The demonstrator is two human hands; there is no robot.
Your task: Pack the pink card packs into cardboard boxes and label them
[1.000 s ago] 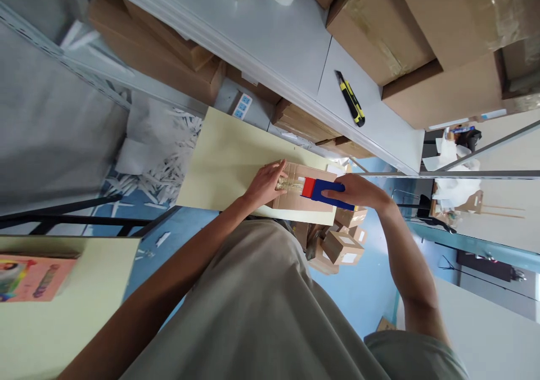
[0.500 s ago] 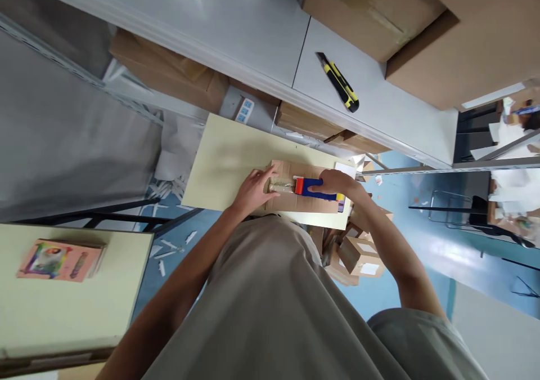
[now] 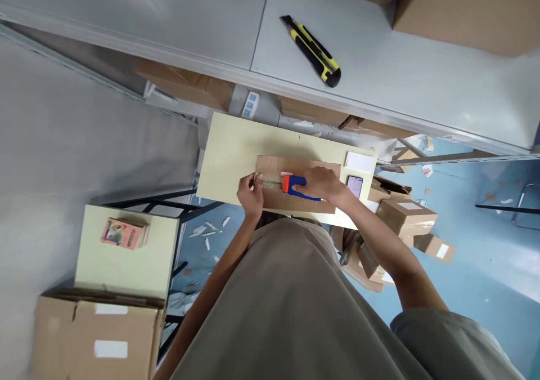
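Note:
A flat brown cardboard box (image 3: 301, 202) lies on the pale yellow table (image 3: 225, 155) in front of me. My right hand (image 3: 323, 183) is closed around a blue tape dispenser (image 3: 304, 187) with a red front, held low over the middle of the box. From the dispenser, a strip of clear packing tape (image 3: 272, 183) runs left along the box. At the box's left end my left hand (image 3: 252, 195) has its fingers curled in a pinch, with thumb and forefinger at the tape's end. Its other fingers are partly hidden.
A phone (image 3: 355, 186) and a white pad (image 3: 359, 161) lie right of the box. On the grey shelf above rests a yellow-black utility knife (image 3: 312, 50). Booklets (image 3: 123, 233) sit on a side table at left. Cartons (image 3: 407, 217) are piled on the floor at right.
My left hand has gone from spread fingers on the box's left part to a pinch at its left end. The dispenser stays in my right hand over the box. The view has shifted.

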